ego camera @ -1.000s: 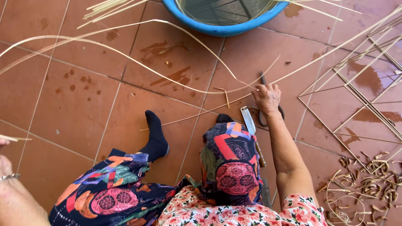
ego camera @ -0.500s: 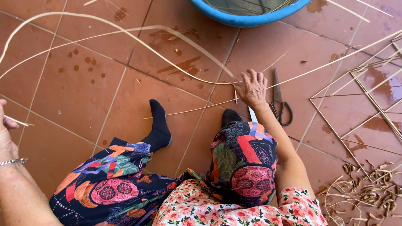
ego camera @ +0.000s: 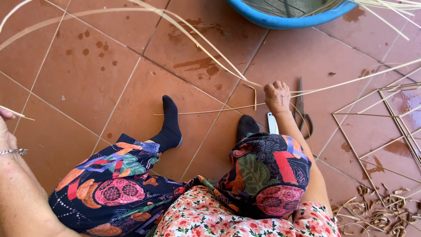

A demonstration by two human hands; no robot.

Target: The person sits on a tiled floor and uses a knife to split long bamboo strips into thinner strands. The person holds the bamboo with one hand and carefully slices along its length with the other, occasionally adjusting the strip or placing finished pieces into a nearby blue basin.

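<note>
Right hand (ego camera: 277,95): I see fingers closed on pale cane strips (ego camera: 206,44), far of scissors (ego camera: 301,107). Left hand (ego camera: 5,131): cut off at left edge, pinching thin splint (ego camera: 17,113); grip mostly hidden.

The left hand (ego camera: 6,131) is cut off by the left picture edge, so its grip on the thin strip (ego camera: 15,113) cannot be judged. The blue basin (ego camera: 289,17) runs off the top edge, its contents blurred. A white-handled tool (ego camera: 272,123) lies partly hidden behind the right knee (ego camera: 263,166), possibly a knife.
</note>
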